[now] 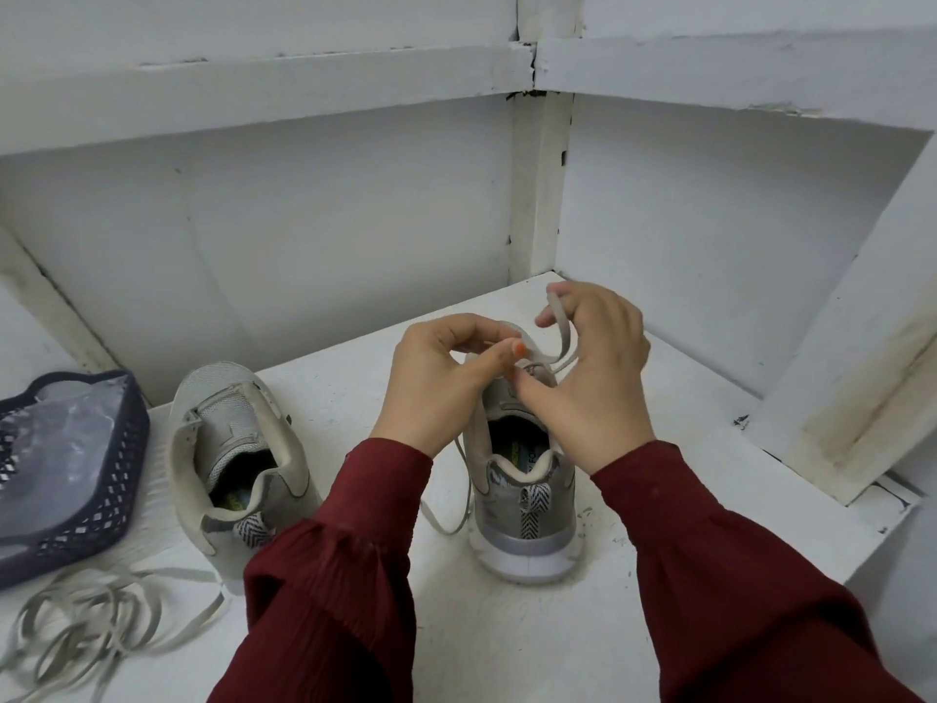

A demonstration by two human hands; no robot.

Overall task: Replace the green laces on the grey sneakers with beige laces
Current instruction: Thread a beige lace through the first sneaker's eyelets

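Red sleeves (324,601); left hand (436,383), right hand (598,383) pinching beige lace (560,327) over grey sneaker (527,504).

Bare shelf (355,367) between sneakers, basket (66,464) crowding left, walls behind

Beige lace (561,328) in left hand (437,380), right hand (596,383) (above sneaker (527,504))
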